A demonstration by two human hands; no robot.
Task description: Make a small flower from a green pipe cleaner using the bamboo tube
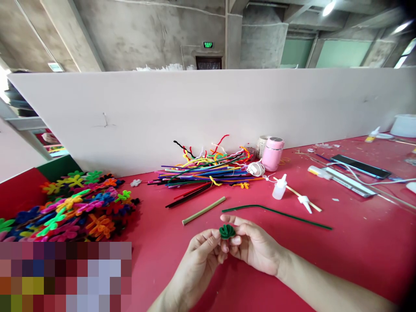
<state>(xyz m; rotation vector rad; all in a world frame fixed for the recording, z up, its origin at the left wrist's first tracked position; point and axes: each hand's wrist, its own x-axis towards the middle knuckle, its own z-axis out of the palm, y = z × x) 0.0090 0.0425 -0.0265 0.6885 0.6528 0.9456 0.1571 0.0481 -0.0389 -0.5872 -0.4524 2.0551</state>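
A dark green pipe cleaner, bent into a small tight cluster of loops [227, 232], is held between both hands above the red table. My left hand [205, 250] pinches its left side with thumb and fingers. From the right, my right hand [251, 242] grips it between thumb and fingers, with the index finger raised behind. Just beyond the hands lies a long green pipe cleaner [286, 214], slightly bent. A pale green stick [204, 211] rests to its left.
Colourful pipe-cleaner flowers [78, 203] are heaped at the left. Straight pipe cleaners [201, 171] pile up by the white partition [195, 108]. A pink canister [273, 154], a glue bottle [279, 187], a wooden stick with a white nozzle [304, 203] and a phone [360, 167] lie rightward.
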